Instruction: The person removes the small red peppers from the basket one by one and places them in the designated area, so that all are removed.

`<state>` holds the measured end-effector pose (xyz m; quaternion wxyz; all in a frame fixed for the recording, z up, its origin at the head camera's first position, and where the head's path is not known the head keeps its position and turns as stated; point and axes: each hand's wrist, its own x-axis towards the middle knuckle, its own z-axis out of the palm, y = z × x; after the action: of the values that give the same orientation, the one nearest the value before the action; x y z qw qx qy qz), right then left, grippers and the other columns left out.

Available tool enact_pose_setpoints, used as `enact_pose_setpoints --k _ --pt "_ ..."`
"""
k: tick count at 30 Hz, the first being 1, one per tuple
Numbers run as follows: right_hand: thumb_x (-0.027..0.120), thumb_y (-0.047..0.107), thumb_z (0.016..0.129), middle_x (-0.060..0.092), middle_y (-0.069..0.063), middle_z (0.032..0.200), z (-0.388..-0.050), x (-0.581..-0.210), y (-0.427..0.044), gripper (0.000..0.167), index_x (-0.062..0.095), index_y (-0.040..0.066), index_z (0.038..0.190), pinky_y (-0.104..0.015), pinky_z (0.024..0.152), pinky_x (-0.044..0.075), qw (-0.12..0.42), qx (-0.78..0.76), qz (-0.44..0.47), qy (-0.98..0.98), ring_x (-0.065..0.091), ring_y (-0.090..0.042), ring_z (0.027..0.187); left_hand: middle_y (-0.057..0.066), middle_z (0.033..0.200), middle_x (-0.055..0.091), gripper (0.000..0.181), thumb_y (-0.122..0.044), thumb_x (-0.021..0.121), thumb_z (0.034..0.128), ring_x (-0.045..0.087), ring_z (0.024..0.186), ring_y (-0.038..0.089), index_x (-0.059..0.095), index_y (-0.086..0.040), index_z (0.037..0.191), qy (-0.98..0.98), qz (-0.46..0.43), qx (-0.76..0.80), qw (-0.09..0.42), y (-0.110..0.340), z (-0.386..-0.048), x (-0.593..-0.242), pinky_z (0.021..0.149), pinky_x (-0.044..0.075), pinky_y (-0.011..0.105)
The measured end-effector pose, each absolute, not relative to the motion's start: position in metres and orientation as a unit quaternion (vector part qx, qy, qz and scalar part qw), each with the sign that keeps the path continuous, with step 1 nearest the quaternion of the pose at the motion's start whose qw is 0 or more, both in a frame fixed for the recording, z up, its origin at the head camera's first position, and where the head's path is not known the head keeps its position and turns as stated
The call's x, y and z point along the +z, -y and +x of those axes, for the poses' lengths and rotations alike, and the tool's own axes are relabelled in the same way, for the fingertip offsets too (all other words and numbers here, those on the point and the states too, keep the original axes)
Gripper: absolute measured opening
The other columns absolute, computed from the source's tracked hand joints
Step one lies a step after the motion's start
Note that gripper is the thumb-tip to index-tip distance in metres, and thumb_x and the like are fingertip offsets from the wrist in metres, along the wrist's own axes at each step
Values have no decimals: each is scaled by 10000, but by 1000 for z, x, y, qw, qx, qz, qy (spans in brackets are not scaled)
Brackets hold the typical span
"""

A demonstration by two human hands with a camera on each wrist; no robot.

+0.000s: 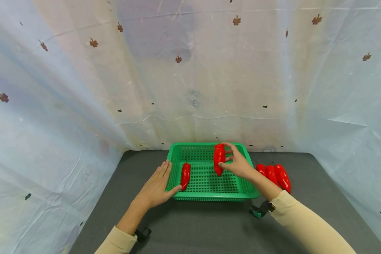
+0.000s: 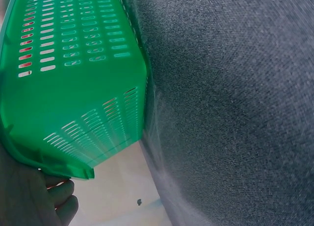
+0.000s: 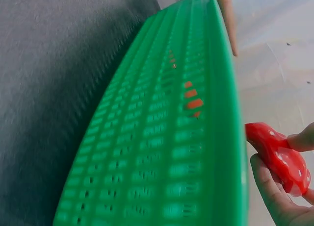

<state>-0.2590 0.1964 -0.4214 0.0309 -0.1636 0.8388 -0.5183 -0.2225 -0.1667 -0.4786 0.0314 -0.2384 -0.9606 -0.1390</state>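
A green plastic basket [image 1: 209, 195] with slotted walls stands on the dark table. Over its right half my right hand [image 1: 239, 164] pinches a red chili pepper [image 1: 219, 158] between thumb and fingers, its stem pointing away from me. The same pepper [image 3: 282, 157] shows beside the basket's rim in the right wrist view. Another red pepper [image 1: 185, 175] lies inside the basket at the left. My left hand [image 1: 155, 187] rests on the basket's left rim, fingers straight and thumb spread toward the front left corner. In the left wrist view its fingers [image 2: 63, 195] show by the rim.
Several more red peppers [image 1: 282, 178] lie on the table right of the basket, partly behind my right forearm. The grey table [image 1: 209, 225] reaches back to a pale plastic sheet [image 1: 193, 88] hanging behind and on both sides.
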Motion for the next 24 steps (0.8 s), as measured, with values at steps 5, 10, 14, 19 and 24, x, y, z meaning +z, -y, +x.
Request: enact_pose_setpoints --k 5,10,14,19,24 --pt "747 55 1011 407 -336 1506 -256 -417 -215 884 188 56 1696 -527 859 626 26 -521 -164 -837 663 -440 1149 179 1796 54 1069 -754 471 1033 102 1663 346 129 -1 1711 961 -239 -137 35 167 -224 -481 1342 147 518" --pt "746 59 1014 398 -335 1515 -252 -414 -231 890 181 56 1701 -506 846 622 17 -519 -153 -841 662 -428 1131 182 1795 60 1069 -754 472 1033 106 1662 346 138 4 1708 961 -239 -134 37 167 -224 -481 1340 154 523" --pt "743 51 1014 395 -342 1527 -252 -415 -246 892 178 62 1704 -449 832 628 -1 -515 -152 -843 651 -423 1130 183 1795 55 1073 -753 476 1032 102 1662 346 126 2 1709 961 -239 -135 35 167 -223 -480 1342 144 517" --pt "738 65 1024 399 -355 1534 -251 -413 -266 904 149 49 1710 -394 835 635 -21 -506 -149 -849 636 -468 1184 189 1794 65 1073 -751 476 1032 98 1663 345 112 -3 1710 961 -238 -136 34 167 -222 -479 1338 159 526" --pt "737 87 1029 381 -356 1557 -246 -406 -283 925 122 61 1718 -383 792 643 -31 -501 -127 -855 619 -484 1223 182 1795 65 1069 -752 476 1032 93 1664 335 128 -1 1710 960 -239 -141 35 167 -221 -479 1342 149 517"
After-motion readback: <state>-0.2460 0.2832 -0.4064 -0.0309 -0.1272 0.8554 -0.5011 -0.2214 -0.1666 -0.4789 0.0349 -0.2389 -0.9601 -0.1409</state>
